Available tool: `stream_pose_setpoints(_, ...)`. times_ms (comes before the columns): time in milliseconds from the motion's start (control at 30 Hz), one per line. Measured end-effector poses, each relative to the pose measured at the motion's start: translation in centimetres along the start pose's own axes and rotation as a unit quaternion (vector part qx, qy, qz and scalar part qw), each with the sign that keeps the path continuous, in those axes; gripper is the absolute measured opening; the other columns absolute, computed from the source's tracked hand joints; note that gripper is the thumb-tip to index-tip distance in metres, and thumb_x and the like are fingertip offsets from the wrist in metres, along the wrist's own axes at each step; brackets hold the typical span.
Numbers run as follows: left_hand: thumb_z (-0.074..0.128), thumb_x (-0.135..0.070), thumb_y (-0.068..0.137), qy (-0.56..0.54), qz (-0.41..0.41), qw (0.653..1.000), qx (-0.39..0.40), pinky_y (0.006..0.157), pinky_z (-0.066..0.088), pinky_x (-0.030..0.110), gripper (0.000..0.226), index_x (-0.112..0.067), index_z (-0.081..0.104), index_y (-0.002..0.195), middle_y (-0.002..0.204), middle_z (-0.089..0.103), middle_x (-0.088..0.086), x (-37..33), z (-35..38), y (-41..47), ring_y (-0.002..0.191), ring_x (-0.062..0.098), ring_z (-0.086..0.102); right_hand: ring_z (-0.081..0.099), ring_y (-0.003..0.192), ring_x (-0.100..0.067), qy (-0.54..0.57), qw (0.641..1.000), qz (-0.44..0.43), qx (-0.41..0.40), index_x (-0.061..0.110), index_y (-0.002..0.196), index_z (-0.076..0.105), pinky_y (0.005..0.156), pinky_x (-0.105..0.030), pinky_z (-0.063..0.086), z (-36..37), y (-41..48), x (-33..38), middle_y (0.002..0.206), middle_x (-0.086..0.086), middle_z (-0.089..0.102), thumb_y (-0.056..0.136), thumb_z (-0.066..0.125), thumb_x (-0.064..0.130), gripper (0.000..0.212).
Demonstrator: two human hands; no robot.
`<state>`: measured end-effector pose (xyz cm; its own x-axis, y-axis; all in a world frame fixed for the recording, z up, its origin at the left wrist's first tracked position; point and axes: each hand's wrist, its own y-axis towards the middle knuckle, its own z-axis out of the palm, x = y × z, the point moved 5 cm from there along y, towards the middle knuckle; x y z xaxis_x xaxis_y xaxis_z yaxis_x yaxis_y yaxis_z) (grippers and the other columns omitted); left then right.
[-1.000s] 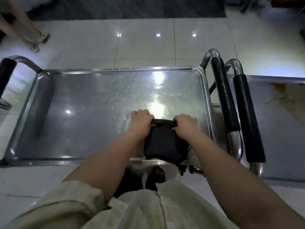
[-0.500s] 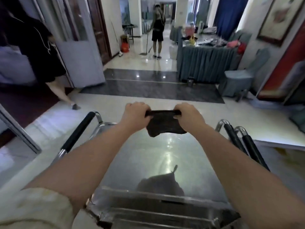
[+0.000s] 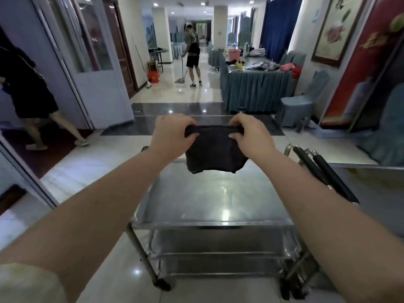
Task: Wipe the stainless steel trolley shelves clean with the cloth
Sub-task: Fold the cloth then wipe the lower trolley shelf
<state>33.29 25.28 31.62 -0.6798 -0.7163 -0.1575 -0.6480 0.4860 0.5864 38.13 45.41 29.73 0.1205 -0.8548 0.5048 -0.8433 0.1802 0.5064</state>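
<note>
Both arms reach straight forward at mid-frame. The left hand (image 3: 172,136) and right hand (image 3: 251,134) each pinch an upper corner of the cloth (image 3: 215,149) — dark, folded, hanging slack — held in the air above the trolley (image 3: 209,206), whose gleaming top shelf fills the lower centre.

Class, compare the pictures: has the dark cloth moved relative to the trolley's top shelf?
Yes. The cloth, earlier resting on the top shelf, now hangs lifted above it, pinched between left hand and right hand.
</note>
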Motion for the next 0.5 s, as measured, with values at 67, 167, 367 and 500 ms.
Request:
stream_pose_setpoints(67,0.067,-0.031,0.086,0.004,0.009,1.0,-0.006,0.092,0.04,0.043,0.02,-0.023,0.073,0.104,0.096,0.069,-0.002,-0.7,1.3,-2.5,0.096,0.024,0.061,0.049,0.09,-0.015,-0.004,1.0,0.011,-0.013,0.02,0.097,0.059,0.073,-0.03,0.035,0.3,-2.9,-0.9,0.095,0.007,0.058,0.083,0.071,0.013,0.02)
stream_pose_setpoints(167,0.067,-0.033,0.085,-0.005,0.001,1.0,0.016,0.092,0.033,0.04,0.021,-0.022,0.072,0.102,0.097,0.069,-0.002,-1.9,5.3,-6.0,0.098,0.025,0.06,0.046,0.087,-0.012,-0.003,1.0,0.03,0.005,0.023,0.09,0.058,0.07,-0.029,0.032,1.5,-7.3,-3.4,0.089,0.011,0.053,0.082,0.07,0.012,0.018)
stream_pose_setpoints(367,0.075,-0.026,0.074,-0.039,0.004,0.993,0.112,0.083,0.035,0.039,0.018,-0.016,0.073,0.089,0.089,0.07,0.002,-5.3,16.1,-12.1,0.088,0.029,0.062,0.052,0.084,-0.017,-0.004,0.993,0.086,0.077,0.017,0.087,0.059,0.073,-0.036,0.044,4.9,-14.9,-11.7,0.085,0.007,0.056,0.082,0.068,0.007,0.015)
stream_pose_setpoints(500,0.079,-0.02,0.068,-0.055,-0.008,0.982,0.182,0.081,0.039,0.041,0.019,-0.012,0.072,0.084,0.082,0.069,0.006,-7.8,23.6,-15.5,0.084,0.032,0.063,0.053,0.085,-0.024,-0.002,0.986,0.105,0.127,0.008,0.086,0.06,0.074,-0.041,0.045,7.2,-19.4,-18.0,0.086,-0.003,0.059,0.08,0.066,0.0,0.011)
